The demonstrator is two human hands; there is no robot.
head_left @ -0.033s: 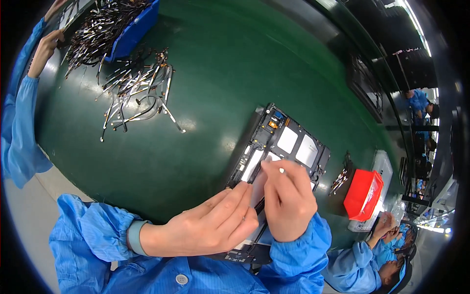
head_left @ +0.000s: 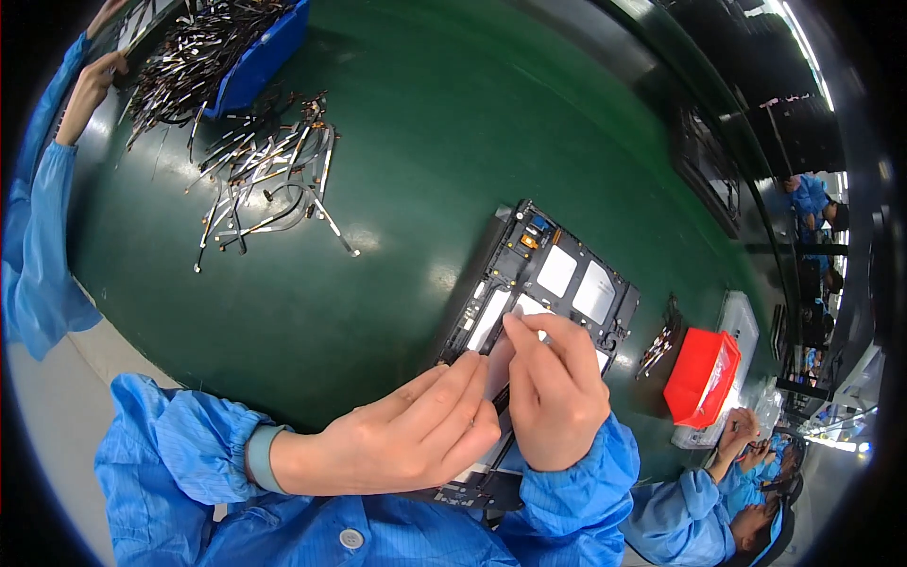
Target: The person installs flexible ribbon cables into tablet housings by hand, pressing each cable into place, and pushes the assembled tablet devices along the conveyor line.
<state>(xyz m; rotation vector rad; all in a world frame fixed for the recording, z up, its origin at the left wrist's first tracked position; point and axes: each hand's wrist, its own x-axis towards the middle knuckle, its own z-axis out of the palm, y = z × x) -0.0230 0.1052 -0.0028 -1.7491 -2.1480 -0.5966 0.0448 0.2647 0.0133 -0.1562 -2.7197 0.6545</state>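
An opened flat electronic device [head_left: 619,302], black with white rectangular panels and small boards along one edge, lies tilted under my hands. My left hand [head_left: 406,435] reaches in over its near left edge, fingers pressed together and fingertips pinched low over the device. My right hand [head_left: 559,402] is closed just right of it, thumb and index finger pinched above the white panels. A pale strip shows between the two sets of fingertips. Whether it is held or part of the device I cannot tell, and my fingers cover what they pinch.
Ribbon cables [head_left: 269,184] lie loose at the far left, beside a blue bin [head_left: 260,61] heaped with more. At right are a red bin [head_left: 699,378] and a small cable bundle [head_left: 658,350]. Co-workers' arms show at the left [head_left: 47,236] and lower right [head_left: 685,515].
My right hand has turned very slightly, and its fingers sit a little differently over the device. My left hand stays in place.
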